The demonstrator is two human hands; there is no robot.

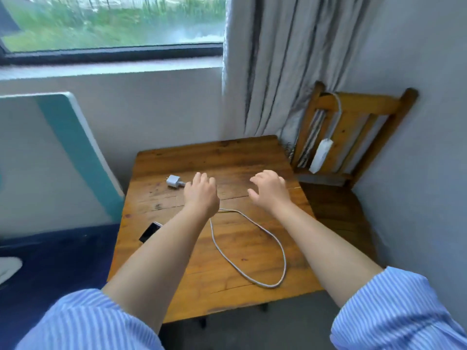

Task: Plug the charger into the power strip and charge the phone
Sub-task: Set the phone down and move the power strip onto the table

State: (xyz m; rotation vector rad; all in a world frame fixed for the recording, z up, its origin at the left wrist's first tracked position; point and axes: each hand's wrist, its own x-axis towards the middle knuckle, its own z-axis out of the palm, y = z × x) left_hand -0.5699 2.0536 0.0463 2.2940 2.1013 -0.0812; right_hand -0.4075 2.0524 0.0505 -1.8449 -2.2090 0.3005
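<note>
A white charger plug (173, 180) lies on the small wooden table (252, 160) near its far left. Its white cable (275, 243) loops across the tabletop toward the front. My left hand (201, 193) hovers just right of the plug, fingers curled downward, holding nothing. My right hand (270, 190) hovers over the table's right side with fingers spread, empty. A dark phone (149, 232) rests at the table's left edge, partly hidden by my left forearm. A white power strip (320, 155) hangs against the back of the wooden chair (366, 104) to the right.
The chair stands in the corner between the table and the right wall. A grey striped curtain (278, 66) hangs behind the table. A white and teal board (75, 147) and a dark blue surface (63, 261) lie to the left. A window (113, 24) is above.
</note>
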